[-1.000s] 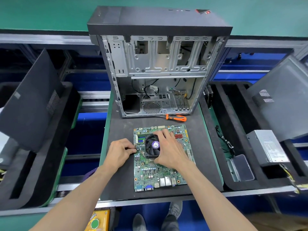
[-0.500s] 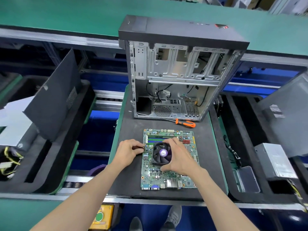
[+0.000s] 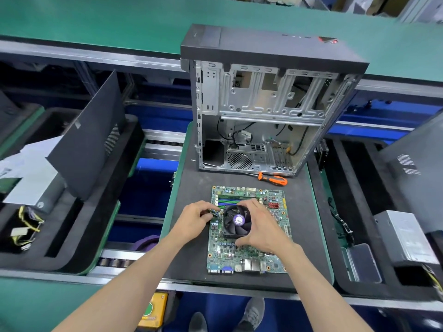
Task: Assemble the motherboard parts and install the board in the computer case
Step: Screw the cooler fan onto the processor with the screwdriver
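A green motherboard (image 3: 249,257) lies flat on the black mat (image 3: 191,188) in front of me. A black CPU cooler fan (image 3: 236,220) with a purple hub sticker sits on the board. My right hand (image 3: 261,226) grips the fan from its right side, fingers over the far edge and thumb at the near edge. My left hand (image 3: 195,218) pinches the fan's thin coloured cable (image 3: 215,211) at the board's left edge. Behind the board stands the open computer case (image 3: 266,111), its inside facing me.
An orange-handled screwdriver (image 3: 273,179) lies between the case and the board. Black foam trays flank the mat; the left one holds a dark side panel (image 3: 91,137) and a power supply (image 3: 33,188), the right one another power supply (image 3: 405,236) and a panel (image 3: 417,168).
My right hand has shifted from lying over the fan to gripping it from the right side, uncovering the hub. My left hand stays at the board's left edge. The camera has swung left.
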The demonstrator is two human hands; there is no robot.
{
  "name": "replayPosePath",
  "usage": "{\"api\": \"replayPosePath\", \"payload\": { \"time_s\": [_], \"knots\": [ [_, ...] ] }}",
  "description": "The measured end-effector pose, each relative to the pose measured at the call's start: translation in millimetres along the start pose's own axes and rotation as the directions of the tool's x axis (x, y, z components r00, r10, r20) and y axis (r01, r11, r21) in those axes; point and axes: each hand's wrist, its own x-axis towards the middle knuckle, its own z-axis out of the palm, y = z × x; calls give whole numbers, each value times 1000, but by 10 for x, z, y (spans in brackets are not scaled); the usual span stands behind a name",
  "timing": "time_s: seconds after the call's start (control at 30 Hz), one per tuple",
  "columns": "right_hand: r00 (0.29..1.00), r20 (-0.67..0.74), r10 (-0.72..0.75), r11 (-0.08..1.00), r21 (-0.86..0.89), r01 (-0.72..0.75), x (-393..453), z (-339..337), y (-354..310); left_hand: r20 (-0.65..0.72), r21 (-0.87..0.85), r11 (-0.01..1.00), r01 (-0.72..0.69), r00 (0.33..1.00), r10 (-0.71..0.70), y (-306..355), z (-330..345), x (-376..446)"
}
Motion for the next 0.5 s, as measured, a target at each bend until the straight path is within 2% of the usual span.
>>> {"api": "replayPosePath", "payload": {
  "time_s": [0.37,0.43,0.5],
  "knots": [
    [1000,19,-10,1000,-11,10,0,27,74,55,6,1000,24,998,-24,59,-29,3],
    [1000,19,-13,1000,-11,13,-8,30,85,-15,22,999,28,999,-28,110,-18,10],
    [1000,24,-16,1000,-7,16,-15,22,87,-140,71,997,-40,989,49,197,18,20]
  ]
}}
